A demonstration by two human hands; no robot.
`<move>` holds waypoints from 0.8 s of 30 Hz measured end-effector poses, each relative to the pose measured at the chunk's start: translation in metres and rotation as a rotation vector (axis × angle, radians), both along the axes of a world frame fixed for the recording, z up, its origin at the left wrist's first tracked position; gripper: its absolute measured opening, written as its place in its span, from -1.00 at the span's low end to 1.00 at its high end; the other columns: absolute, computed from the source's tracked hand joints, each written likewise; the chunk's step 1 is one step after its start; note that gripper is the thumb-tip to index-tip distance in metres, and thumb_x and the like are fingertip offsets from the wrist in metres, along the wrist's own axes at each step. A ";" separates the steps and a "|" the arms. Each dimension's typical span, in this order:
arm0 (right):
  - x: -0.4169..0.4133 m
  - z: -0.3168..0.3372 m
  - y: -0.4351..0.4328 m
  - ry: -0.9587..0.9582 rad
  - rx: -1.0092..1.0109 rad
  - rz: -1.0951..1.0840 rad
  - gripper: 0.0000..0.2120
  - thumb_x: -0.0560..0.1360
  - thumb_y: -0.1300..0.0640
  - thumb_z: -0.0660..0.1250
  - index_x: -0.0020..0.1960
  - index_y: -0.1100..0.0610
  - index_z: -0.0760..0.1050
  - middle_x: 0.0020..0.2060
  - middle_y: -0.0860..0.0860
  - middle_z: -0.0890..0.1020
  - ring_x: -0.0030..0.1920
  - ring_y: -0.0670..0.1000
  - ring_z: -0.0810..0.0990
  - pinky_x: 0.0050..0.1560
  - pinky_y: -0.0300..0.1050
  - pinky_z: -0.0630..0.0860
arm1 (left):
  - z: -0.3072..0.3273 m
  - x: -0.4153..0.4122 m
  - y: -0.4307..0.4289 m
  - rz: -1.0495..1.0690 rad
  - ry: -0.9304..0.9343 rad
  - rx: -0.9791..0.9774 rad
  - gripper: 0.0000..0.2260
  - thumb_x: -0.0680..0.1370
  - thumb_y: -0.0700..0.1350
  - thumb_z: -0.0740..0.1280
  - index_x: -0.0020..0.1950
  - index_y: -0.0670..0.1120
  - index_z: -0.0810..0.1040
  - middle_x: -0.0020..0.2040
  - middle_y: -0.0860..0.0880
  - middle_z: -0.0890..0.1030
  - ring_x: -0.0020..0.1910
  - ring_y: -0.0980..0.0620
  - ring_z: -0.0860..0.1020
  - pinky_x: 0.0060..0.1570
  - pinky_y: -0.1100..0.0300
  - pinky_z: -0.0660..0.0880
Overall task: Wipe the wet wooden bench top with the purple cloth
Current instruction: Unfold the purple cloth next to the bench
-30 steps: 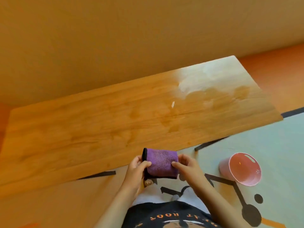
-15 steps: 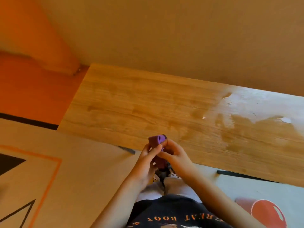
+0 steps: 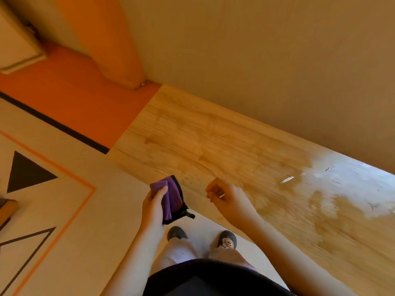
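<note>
Cloth (image 3: pixel 171 196) is sitting folded in my gripping left hand (image 3: pixel 152 207), ready for rubbing; my right hand (image 3: pixel 227 196) is hanging loosely curled and empty, water (image 3: pixel 342 184) shining at three o'clock on the bench (image 3: pixel 203 133).

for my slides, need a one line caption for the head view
Left hand holds the folded purple cloth at the near edge of the wet wooden bench top; the empty right hand hovers over it.

No readable text anywhere (floor shows only shapes).
</note>
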State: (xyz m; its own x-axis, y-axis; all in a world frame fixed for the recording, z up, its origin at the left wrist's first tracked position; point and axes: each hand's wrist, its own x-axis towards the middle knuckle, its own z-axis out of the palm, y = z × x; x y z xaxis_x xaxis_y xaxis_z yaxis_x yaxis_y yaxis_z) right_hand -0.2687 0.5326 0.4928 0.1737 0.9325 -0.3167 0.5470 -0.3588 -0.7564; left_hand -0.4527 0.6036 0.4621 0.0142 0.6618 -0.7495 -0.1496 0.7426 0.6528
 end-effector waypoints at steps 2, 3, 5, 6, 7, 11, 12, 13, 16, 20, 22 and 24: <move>-0.011 -0.010 0.022 -0.099 -0.007 0.106 -0.86 0.57 0.14 0.20 0.09 0.01 0.49 -0.09 -0.11 0.59 -0.11 -0.07 0.56 -0.11 -0.14 0.54 | -0.006 -0.021 0.018 0.058 0.027 0.009 -0.93 0.54 -0.04 0.32 0.02 0.04 0.53 0.09 -0.13 0.57 0.12 -0.17 0.53 0.18 -0.14 0.47; -0.020 -0.015 0.034 -0.127 -0.011 0.146 -0.85 0.58 0.14 0.19 0.10 0.03 0.49 -0.09 -0.09 0.58 -0.11 -0.05 0.56 -0.12 -0.12 0.53 | -0.009 -0.033 0.028 0.082 0.040 0.008 -0.93 0.55 -0.03 0.31 0.02 0.04 0.53 0.09 -0.13 0.57 0.11 -0.17 0.52 0.13 -0.12 0.50; -0.042 -0.025 0.057 -0.168 0.001 0.194 -0.83 0.58 0.14 0.17 0.11 0.04 0.49 -0.05 -0.06 0.58 -0.09 0.00 0.56 -0.11 -0.08 0.53 | -0.015 -0.059 0.048 0.120 0.053 -0.001 -0.86 0.54 -0.01 0.31 0.07 0.03 0.51 0.07 -0.13 0.56 0.06 -0.15 0.53 -0.01 -0.02 0.51; -0.054 -0.030 0.069 -0.188 0.009 0.209 -0.83 0.58 0.14 0.17 0.12 0.05 0.49 -0.02 -0.05 0.58 -0.07 0.00 0.56 -0.12 -0.09 0.52 | -0.018 -0.073 0.058 0.131 0.052 -0.004 -0.86 0.53 0.00 0.31 0.08 0.03 0.50 0.07 -0.13 0.55 0.05 -0.14 0.53 -0.01 -0.02 0.50; -0.068 -0.034 0.082 -0.207 0.017 0.223 -0.82 0.58 0.14 0.16 0.12 0.05 0.48 0.01 -0.05 0.57 -0.05 0.00 0.55 -0.13 -0.12 0.50 | -0.021 -0.087 0.069 0.128 0.052 -0.005 -0.87 0.53 0.00 0.32 0.05 0.04 0.50 0.06 -0.13 0.55 0.04 -0.14 0.52 0.03 -0.04 0.48; -0.124 -0.052 0.129 -0.239 0.007 0.191 -0.81 0.58 0.14 0.16 0.14 0.04 0.47 0.07 -0.05 0.55 0.04 -0.02 0.51 -0.07 -0.19 0.44 | -0.032 -0.143 0.121 0.029 0.116 0.005 -0.87 0.55 0.01 0.30 0.06 0.03 0.49 0.01 -0.12 0.55 0.00 -0.14 0.52 -0.03 -0.01 0.48; -0.138 -0.055 0.139 -0.228 -0.008 0.160 -0.82 0.58 0.14 0.17 0.14 0.04 0.47 0.07 -0.05 0.54 0.04 -0.03 0.52 -0.06 -0.21 0.45 | -0.033 -0.157 0.134 0.002 0.132 0.017 -0.88 0.54 0.03 0.30 0.04 0.04 0.48 0.02 -0.12 0.55 0.02 -0.15 0.53 -0.06 0.00 0.49; -0.151 -0.057 0.147 -0.217 -0.021 0.128 -0.82 0.58 0.14 0.18 0.13 0.03 0.47 0.07 -0.05 0.54 0.02 -0.05 0.51 -0.06 -0.23 0.45 | -0.034 -0.171 0.147 -0.019 0.152 0.029 -0.89 0.54 0.04 0.30 0.03 0.06 0.48 0.03 -0.12 0.55 0.03 -0.16 0.53 -0.08 0.00 0.49; -0.189 -0.059 0.170 -0.156 -0.048 0.064 -0.84 0.57 0.13 0.22 0.13 0.03 0.49 0.05 -0.07 0.55 -0.03 -0.13 0.48 -0.10 -0.34 0.41 | -0.036 -0.204 0.178 -0.086 0.204 0.086 -0.82 0.54 0.07 0.29 0.10 0.04 0.47 0.08 -0.12 0.55 0.05 -0.15 0.53 -0.19 0.09 0.47; -0.237 -0.048 0.203 0.110 -0.077 -0.017 -0.82 0.56 0.09 0.28 0.14 0.05 0.52 0.02 -0.06 0.59 -0.01 -0.12 0.54 -0.05 -0.38 0.44 | -0.038 -0.218 0.195 -0.107 0.155 0.142 -0.87 0.57 0.10 0.23 0.04 0.11 0.48 0.09 -0.10 0.56 0.09 -0.14 0.53 -0.01 -0.03 0.48; -0.257 -0.042 0.218 0.226 -0.108 -0.032 -0.77 0.55 0.09 0.29 0.20 0.06 0.51 0.04 -0.04 0.60 0.01 -0.11 0.55 -0.04 -0.38 0.46 | -0.036 -0.212 0.192 -0.094 0.078 0.135 -0.85 0.60 0.10 0.18 0.01 0.11 0.50 0.06 -0.07 0.58 0.08 -0.10 0.54 0.08 -0.03 0.47; -0.273 -0.040 0.227 0.275 -0.147 -0.030 -0.68 0.55 0.09 0.31 0.28 0.10 0.47 0.09 -0.01 0.59 0.06 -0.10 0.55 -0.02 -0.37 0.47 | -0.031 -0.203 0.188 -0.043 -0.037 0.098 -0.82 0.62 0.06 0.14 0.03 0.08 0.51 0.03 -0.03 0.60 0.02 0.00 0.56 -0.02 0.10 0.50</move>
State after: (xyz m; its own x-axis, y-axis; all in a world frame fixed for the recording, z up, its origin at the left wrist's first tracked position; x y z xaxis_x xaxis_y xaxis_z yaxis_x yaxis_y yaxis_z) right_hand -0.5415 0.7596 0.4526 0.0892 0.8689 -0.4870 0.3167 -0.4883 -0.8132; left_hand -0.6562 0.7917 0.4313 0.0701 0.7302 -0.6796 -0.1441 0.6815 0.7175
